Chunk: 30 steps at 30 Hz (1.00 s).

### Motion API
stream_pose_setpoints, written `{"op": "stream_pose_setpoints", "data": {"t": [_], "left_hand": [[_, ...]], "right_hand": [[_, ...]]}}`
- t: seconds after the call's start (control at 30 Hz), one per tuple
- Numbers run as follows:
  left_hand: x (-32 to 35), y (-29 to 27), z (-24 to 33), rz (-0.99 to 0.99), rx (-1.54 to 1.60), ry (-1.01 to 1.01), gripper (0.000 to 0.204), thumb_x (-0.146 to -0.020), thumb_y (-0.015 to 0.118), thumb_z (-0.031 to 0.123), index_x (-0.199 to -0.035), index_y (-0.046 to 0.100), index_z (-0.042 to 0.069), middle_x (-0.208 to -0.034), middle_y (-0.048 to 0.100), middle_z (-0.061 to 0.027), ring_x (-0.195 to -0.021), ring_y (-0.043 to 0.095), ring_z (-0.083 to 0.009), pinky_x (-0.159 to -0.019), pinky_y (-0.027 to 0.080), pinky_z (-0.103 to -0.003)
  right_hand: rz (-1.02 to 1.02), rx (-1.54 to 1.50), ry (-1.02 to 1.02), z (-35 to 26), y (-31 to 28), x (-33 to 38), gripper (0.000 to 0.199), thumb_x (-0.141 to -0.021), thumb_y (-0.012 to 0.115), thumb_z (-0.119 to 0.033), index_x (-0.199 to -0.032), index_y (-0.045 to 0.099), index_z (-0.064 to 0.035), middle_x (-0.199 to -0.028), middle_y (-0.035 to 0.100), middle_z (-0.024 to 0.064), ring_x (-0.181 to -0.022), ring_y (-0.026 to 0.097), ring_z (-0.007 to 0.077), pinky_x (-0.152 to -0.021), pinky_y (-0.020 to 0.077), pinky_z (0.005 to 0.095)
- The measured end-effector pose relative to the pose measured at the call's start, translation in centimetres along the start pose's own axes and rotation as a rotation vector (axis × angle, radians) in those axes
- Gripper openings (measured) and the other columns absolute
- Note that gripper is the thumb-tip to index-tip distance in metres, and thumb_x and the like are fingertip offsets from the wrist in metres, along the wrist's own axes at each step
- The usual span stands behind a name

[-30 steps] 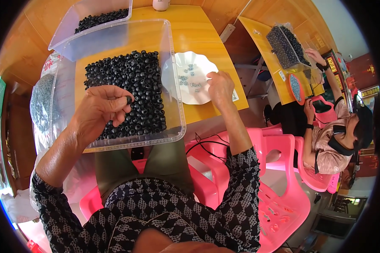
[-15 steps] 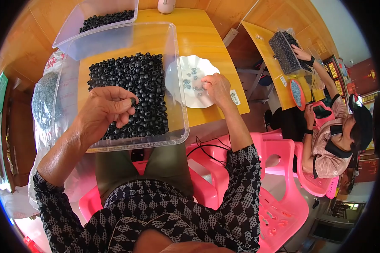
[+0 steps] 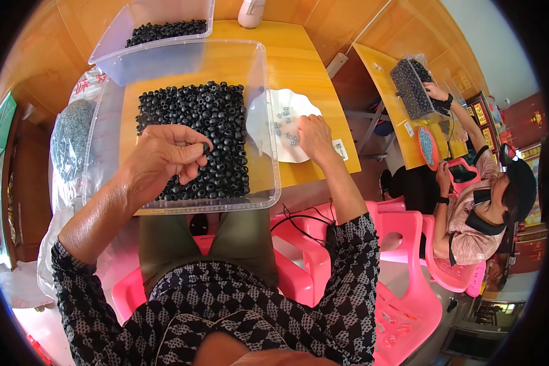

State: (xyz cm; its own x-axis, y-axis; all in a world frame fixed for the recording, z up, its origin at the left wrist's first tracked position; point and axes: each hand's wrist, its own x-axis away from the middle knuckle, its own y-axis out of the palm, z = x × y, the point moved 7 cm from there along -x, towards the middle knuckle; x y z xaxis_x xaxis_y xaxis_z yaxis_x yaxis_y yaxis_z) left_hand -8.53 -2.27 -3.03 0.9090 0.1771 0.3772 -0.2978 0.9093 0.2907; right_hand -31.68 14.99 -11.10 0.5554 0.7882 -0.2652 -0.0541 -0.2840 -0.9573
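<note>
Black beads fill the clear plastic bin on the yellow table.
The left hand pinches one bead above the heap; the right hand (fingers curled, grip unclear) rests on the white plate.
</note>
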Motion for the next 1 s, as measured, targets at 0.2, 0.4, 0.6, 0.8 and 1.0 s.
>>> {"op": "stream_pose_setpoints", "data": {"t": [0.2, 0.4, 0.6, 0.8, 1.0], "left_hand": [[0.1, -0.2, 0.0, 0.008, 0.014, 0.017, 0.018, -0.083, 0.06, 0.01, -0.092, 0.058, -0.005, -0.072, 0.059, -0.0096, -0.053, 0.054, -0.0128, -0.046, 0.041, -0.023], [-0.1, 0.1, -0.1, -0.025, 0.046, 0.029, 0.017, -0.083, 0.06, 0.009, -0.091, 0.058, -0.006, -0.071, 0.059, -0.01, -0.054, 0.054, -0.0129, -0.046, 0.041, -0.023], [0.0, -0.2, 0.1, -0.044, 0.077, 0.037, 0.016, -0.083, 0.059, 0.007, -0.093, 0.057, -0.007, -0.073, 0.059, -0.0113, -0.054, 0.055, -0.0131, -0.046, 0.041, -0.023], [0.5, 0.3, 0.7, -0.065, 0.136, 0.068, 0.016, -0.083, 0.058, 0.004, -0.094, 0.057, -0.007, -0.076, 0.059, -0.0135, -0.055, 0.055, -0.0141, -0.047, 0.043, -0.024], [1.1, 0.9, 0.3, -0.066, 0.249, 0.065, 0.014, -0.083, 0.057, 0.004, -0.094, 0.057, -0.005, -0.076, 0.061, -0.0142, -0.056, 0.057, -0.0153, -0.048, 0.044, -0.025]], "right_hand": [[0.001, 0.083, -0.011, -1.1, -0.7, 0.7, 0.003, -0.072, 0.05, 0.0, -0.071, 0.052, 0.0006, -0.08, 0.054, 0.0183, -0.083, 0.05, 0.0347, -0.07, 0.0414, 0.0438], [0.082, -0.444, 0.2, 0.9, -3.4, 0.8, 0.007, -0.074, 0.056, -0.002, -0.077, 0.059, 0.0019, -0.072, 0.058, 0.0141, -0.067, 0.054, 0.0251, -0.062, 0.0427, 0.0343], [0.022, -1.488, 0.392, -2.8, -6.8, 2.0, 0.008, -0.08, 0.058, -0.003, -0.085, 0.061, 0.0029, -0.071, 0.057, 0.0043, -0.061, 0.049, 0.0114, -0.059, 0.0412, 0.0231], [0.011, -1.585, 0.177, -8.3, -10.8, 2.5, 0.011, -0.079, 0.059, 0.0, -0.089, 0.06, 0.0049, -0.077, 0.059, 0.0078, -0.063, 0.052, 0.0129, -0.062, 0.0434, 0.0242], [-0.056, -1.596, 0.13, -13.6, -11.9, 2.0, 0.01, -0.076, 0.066, 0.001, -0.085, 0.061, 0.0008, -0.076, 0.061, 0.0044, -0.067, 0.055, 0.0081, -0.06, 0.0453, 0.0204]]}}
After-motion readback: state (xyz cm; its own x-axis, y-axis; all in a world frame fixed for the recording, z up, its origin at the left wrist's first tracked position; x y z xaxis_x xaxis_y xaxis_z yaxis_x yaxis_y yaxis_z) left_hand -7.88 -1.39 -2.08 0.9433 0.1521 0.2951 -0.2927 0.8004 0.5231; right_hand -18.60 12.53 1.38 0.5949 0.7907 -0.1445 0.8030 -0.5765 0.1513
